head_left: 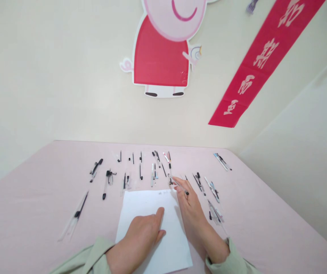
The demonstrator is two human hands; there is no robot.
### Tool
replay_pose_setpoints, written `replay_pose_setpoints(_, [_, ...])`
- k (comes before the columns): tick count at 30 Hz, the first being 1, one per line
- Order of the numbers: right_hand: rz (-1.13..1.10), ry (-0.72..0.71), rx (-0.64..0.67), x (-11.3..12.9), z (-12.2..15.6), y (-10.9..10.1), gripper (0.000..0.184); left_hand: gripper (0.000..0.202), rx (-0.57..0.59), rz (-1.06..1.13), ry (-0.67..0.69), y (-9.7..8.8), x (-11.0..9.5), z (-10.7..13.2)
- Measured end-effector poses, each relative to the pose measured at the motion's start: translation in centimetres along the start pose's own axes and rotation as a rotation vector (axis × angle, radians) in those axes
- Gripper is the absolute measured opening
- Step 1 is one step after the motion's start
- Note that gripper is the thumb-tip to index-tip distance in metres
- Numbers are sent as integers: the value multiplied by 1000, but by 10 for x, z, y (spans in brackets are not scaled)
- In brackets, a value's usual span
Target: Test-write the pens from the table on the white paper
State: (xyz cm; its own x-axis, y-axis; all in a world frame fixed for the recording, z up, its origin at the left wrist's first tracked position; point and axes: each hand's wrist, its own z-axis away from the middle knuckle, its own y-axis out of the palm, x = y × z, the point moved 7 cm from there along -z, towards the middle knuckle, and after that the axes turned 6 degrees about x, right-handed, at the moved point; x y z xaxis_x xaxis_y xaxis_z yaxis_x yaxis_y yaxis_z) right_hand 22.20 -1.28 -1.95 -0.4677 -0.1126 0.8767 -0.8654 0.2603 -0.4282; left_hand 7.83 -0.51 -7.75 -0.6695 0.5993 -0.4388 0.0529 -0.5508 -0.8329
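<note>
In the head view, the right hand (190,203) was clamped on a slim clear-barrelled pen (183,189), pinched between thumb and index finger just off the upper right corner of a white sheet of paper (170,243). The pen slanted, its black end toward the person. The left hand (142,233) rested on the sheet, index finger and thumb apart; its remaining fingers could not be made out. Small faint marks showed near the top edge of the sheet, which lay on the tabletop (266,224) under a pale pink cloth.

Pen parts lay scattered beyond and on either side of the sheet. A black-capped clear pen (105,185) lay to its left, with a pair of clear tubes (73,220) nearer the person. A dark refill (133,158) lay toward the far edge, and a cluster of pen pieces (215,211) lay right of the right hand. Light green sleeves (96,253) covered both forearms. On the wall behind were a pig cutout (160,57) and a red banner (250,82) with pale characters.
</note>
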Motion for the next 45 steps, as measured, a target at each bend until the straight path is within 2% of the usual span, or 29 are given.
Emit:
replay_pose_setpoints(5, [-144,79,-130,-4,4,-2,12,61,22,-28,-33,-3,-2,1])
replay_pose_setpoints(9, [-174,175,-89,-16,2,10,13,59,12,-21,-35,-8,-5,1])
replay_pose_setpoints(14, [-282,199,-11,-23,-4,18,33,60,-6,-22,-57,-8,-4,-1])
replay_pose_setpoints(20, [-63,206,-67,-30,-6,4,28,61,46,-69,-54,-8,-7,0])
replay_pose_setpoints(25, [-132,214,-92,-38,-6,4,18,62,64,-58,-63,-8,-8,0])
replay_pose_setpoints(29, [-141,207,-57,-42,-8,9,12,60,55,-52,-64,-9,-7,0])
replay_pose_setpoints(36, [-41,127,-29,-28,-10,9,20,58,84,-92,-60,-9,-9,1])
replay_pose_setpoints(40, [-5,94,-24,-16,-7,20,8,58,60,-142,-67,-8,-9,0])
replay_pose_setpoints(45, [-55,161,75,-21,-4,43,5,55,26,-161,-55,-7,-11,0])
